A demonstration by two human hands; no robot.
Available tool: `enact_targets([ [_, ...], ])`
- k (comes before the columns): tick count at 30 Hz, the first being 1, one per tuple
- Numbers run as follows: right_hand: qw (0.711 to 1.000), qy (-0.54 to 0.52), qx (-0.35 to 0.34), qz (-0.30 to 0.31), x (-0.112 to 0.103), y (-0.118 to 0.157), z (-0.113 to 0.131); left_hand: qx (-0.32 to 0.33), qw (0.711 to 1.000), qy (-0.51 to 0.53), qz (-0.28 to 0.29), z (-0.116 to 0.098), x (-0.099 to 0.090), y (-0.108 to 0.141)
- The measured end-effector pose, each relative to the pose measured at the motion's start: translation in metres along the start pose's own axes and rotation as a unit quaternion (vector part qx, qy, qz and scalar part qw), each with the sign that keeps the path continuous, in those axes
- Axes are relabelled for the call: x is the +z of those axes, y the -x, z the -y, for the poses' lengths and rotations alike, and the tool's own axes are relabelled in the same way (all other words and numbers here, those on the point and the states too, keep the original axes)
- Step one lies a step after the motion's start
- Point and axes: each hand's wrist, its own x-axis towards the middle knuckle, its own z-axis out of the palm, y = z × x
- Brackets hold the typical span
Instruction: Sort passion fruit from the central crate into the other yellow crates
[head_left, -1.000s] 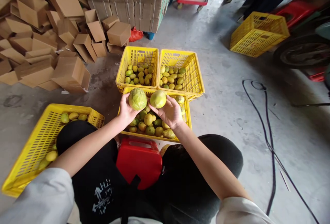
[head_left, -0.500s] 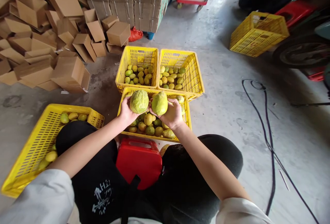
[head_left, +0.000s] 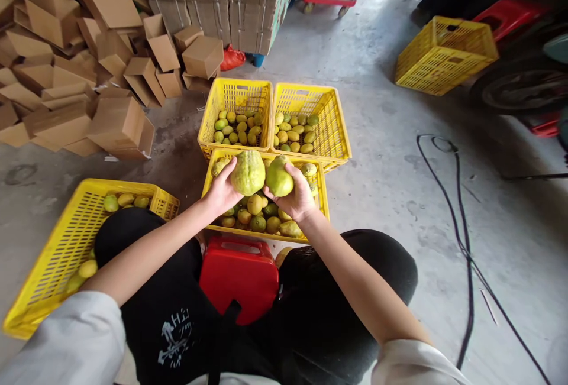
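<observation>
Above the near yellow crate (head_left: 261, 236) I hold one fruit in each hand, side by side. My left hand (head_left: 220, 190) is closed around a bumpy yellow-green citrus fruit (head_left: 247, 173), its thumb along the upper side. My right hand (head_left: 298, 194) grips a smoother green citrus fruit (head_left: 279, 177) that narrows toward its top. Beneath them, the crate holds many yellow and green fruits (head_left: 258, 223), partly hidden by my hands.
Two yellow crates (head_left: 235, 84) with fruit stand just beyond. Another crate (head_left: 53, 237) lies at my left knee. A red stool (head_left: 239, 272) sits between my legs. Cardboard boxes (head_left: 115, 122) are piled left; a black cable (head_left: 464, 243) lies right.
Both fruits have turned in my hands. The left one has moved slightly right, and the right thumb now lies over its fruit's upper side.
</observation>
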Motion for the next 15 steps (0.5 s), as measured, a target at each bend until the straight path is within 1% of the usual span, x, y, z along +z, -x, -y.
enact_targets([
  [4, 1.000, 0.018, 0.014, -0.006, 0.0038, 0.0031, -0.0006, -0.019, 1.000, -0.019, 0.008, 0.0034, -0.0055, -0.0025],
  [7, 1.000, 0.008, 0.020, -0.007, 0.0050, 0.0044, 0.0006, -0.024, 0.999, -0.021, 0.016, 0.0023, -0.0076, -0.0039],
  [12, 0.999, -0.021, 0.027, 0.030, 0.0026, 0.0033, 0.0024, -0.023, 0.999, -0.022, -0.006, -0.0025, -0.0046, -0.0021],
  [15, 0.998, -0.034, 0.023, 0.046, 0.0016, 0.0025, 0.0026, -0.019, 1.000, -0.005, -0.020, -0.0059, -0.0050, -0.0010],
])
